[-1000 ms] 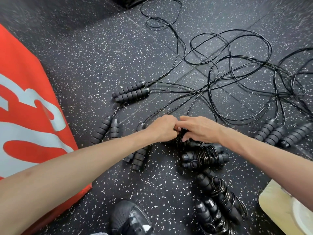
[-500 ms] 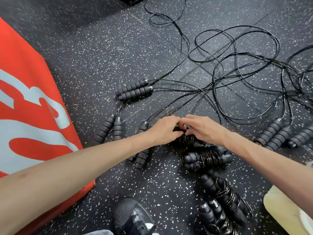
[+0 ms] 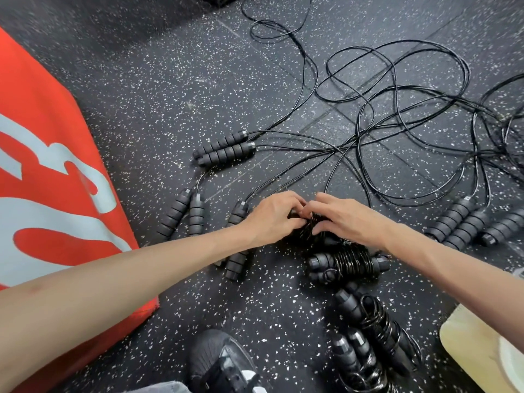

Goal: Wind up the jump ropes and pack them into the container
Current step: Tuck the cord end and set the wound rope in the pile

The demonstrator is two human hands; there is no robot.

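Observation:
My left hand [image 3: 273, 215] and my right hand [image 3: 343, 218] meet over a wound black jump rope [image 3: 304, 229] on the floor, and both grip it. The bundle is mostly hidden under my fingers. Just below it lies a finished wound rope [image 3: 350, 265], with two more wound ropes [image 3: 377, 326] nearer me. Loose black cords [image 3: 397, 109] sprawl across the floor beyond my hands. Unwound handle pairs lie at upper left [image 3: 224, 148], left [image 3: 183, 214] and right [image 3: 459, 222]. A pale container [image 3: 470, 344] shows at the lower right edge.
A big red padded block [image 3: 51, 177] with white lettering fills the left side. My black shoe [image 3: 224, 364] sits at the bottom middle. The floor is dark speckled rubber [image 3: 170, 66].
Both hands stay together on the same bundle, with the fingers shifting slightly. The view has drifted a little, so everything sits slightly lower and to the right.

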